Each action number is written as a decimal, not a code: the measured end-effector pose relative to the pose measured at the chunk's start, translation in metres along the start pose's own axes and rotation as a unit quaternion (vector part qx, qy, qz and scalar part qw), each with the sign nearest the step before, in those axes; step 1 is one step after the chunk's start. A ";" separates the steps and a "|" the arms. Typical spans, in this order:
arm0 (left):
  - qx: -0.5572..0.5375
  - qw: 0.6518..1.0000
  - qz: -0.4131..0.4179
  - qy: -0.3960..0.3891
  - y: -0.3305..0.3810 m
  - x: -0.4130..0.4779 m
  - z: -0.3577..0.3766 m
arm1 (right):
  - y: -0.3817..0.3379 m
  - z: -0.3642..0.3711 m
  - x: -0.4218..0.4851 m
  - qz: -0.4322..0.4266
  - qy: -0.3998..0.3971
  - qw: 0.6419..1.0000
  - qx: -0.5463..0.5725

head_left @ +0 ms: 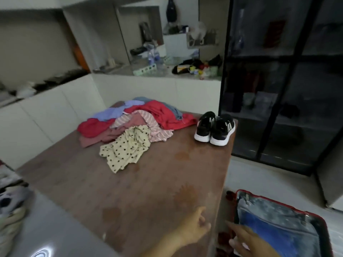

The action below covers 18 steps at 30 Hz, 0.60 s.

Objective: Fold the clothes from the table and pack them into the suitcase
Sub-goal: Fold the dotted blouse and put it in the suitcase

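A loose pile of clothes (133, 125) lies at the far side of the brown table (130, 191): red, lilac, pink striped and a cream garment with black dots (126, 151) nearest me. An open red-edged suitcase (278, 225) with blue fabric inside sits on the floor at the table's right. My left hand (193, 227) hovers over the table's near right corner, fingers relaxed, holding nothing. My right hand (246, 240) reaches out between the table and the suitcase, fingers extended and empty.
A pair of black sneakers (215, 128) with white soles stands on the table's far right corner. A black-framed glass cabinet (278, 89) rises to the right. White counters (157, 71) with clutter run behind. More fabric (11, 210) lies at the left edge.
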<state>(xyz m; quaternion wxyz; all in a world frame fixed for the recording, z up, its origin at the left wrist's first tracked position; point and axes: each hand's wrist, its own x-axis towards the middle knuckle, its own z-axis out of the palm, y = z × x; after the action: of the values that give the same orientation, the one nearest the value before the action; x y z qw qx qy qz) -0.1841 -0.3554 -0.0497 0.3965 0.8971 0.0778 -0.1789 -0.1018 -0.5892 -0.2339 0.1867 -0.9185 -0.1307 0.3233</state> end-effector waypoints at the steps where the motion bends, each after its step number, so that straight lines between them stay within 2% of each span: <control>1: 0.003 1.000 -0.009 0.015 -0.008 -0.004 -0.011 | -0.013 -0.001 0.002 -0.070 -0.022 0.997 0.037; 2: 0.007 0.999 -0.018 0.033 -0.015 -0.007 -0.022 | -0.046 -0.026 -0.023 -0.100 0.003 0.995 -0.012; 4: 0.016 0.997 -0.038 0.070 -0.031 -0.008 -0.044 | -0.112 -0.086 -0.106 -0.179 0.052 0.982 -0.042; 5: 0.020 0.995 -0.048 0.087 -0.037 -0.009 -0.054 | -0.135 -0.092 -0.119 -0.188 0.033 0.981 -0.038; 6: 0.023 0.993 -0.058 0.100 -0.044 -0.008 -0.064 | -0.146 -0.104 -0.142 -0.197 0.052 0.978 -0.036; 8: 0.021 0.990 -0.077 0.116 -0.056 -0.005 -0.086 | -0.146 -0.092 -0.135 -0.210 0.029 0.977 0.002; 10: 0.014 0.987 -0.084 0.135 -0.069 -0.001 -0.107 | -0.142 -0.094 -0.128 -0.228 0.024 0.973 -0.028; 13: 0.011 0.984 -0.085 0.153 -0.091 0.008 -0.138 | -0.151 -0.103 -0.115 -0.195 0.028 0.980 -0.006; 18: 0.037 0.983 -0.094 0.155 -0.137 0.035 -0.196 | -0.199 -0.107 -0.073 -0.187 0.033 0.981 -0.037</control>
<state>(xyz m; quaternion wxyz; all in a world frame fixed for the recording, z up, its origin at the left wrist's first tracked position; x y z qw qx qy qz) -0.1392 -0.1187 -0.0351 0.3274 0.9167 0.2158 -0.0770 -0.1122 -0.4651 -0.0319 0.2140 -0.8941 -0.3056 0.2476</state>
